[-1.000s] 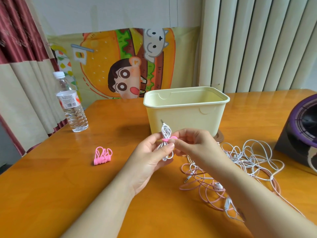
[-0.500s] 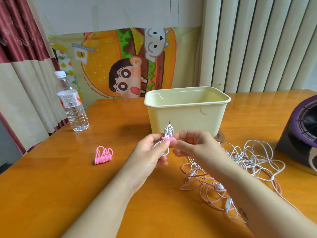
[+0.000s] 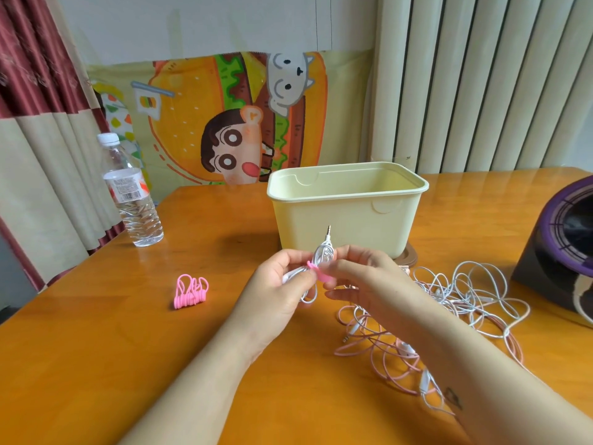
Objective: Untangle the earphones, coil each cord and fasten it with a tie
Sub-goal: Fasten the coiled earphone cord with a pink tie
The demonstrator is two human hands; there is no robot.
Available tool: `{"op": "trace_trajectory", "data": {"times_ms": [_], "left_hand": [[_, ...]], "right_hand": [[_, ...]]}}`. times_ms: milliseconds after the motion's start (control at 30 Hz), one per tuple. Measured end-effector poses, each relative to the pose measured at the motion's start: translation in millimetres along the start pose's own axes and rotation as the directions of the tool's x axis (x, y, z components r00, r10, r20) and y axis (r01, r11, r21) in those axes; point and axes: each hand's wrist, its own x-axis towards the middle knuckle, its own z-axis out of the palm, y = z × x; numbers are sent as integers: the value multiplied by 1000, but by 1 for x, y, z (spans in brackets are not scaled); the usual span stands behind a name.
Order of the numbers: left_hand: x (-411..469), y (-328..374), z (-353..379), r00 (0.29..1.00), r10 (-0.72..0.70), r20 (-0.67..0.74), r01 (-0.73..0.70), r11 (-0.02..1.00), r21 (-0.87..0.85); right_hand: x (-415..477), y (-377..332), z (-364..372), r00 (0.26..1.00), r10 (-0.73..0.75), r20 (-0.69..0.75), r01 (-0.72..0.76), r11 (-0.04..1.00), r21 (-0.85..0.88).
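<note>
Above the table's middle I hold a coiled white earphone cord [image 3: 323, 255], its jack plug pointing up. My left hand [image 3: 278, 290] pinches the bundle from the left. A pink tie [image 3: 317, 272] wraps its middle, and my right hand [image 3: 362, 277] grips that tie's end. To the right, a tangle of white and pink earphone cords [image 3: 449, 303] lies on the wooden table [image 3: 96, 348], partly under my right forearm. A cluster of spare pink ties [image 3: 191, 292] rests left of my hands.
A pale yellow plastic bin [image 3: 349, 213] stands open just behind my hands. A water bottle [image 3: 131, 194] stands at the back left near the table edge. A dark purple rounded object [image 3: 564, 252] sits at the right edge. Curtains and a cartoon cloth hang behind.
Both hands have turned the coiled cord a little and the jack plug has risen. The pink tie now angles down to the right in my right fingers.
</note>
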Motion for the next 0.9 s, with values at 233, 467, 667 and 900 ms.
{"op": "trace_trajectory", "data": {"times_ms": [233,467,667,900], "left_hand": [[0,3,-2,996,81,23,-82,996,30],[1,7,-13,994,15,112,-25,996,84],[2,6,-23,994,-35,105,8,968,250],[1,11,-19,984,179,-8,-175,968,178]], "right_hand": [[1,2,5,988,-149,-26,146,985,-91],[2,9,13,994,-107,-19,109,990,92],[0,10,16,997,-79,-15,80,992,96],[-5,-17,-1,972,-232,-29,223,956,-193]]}}
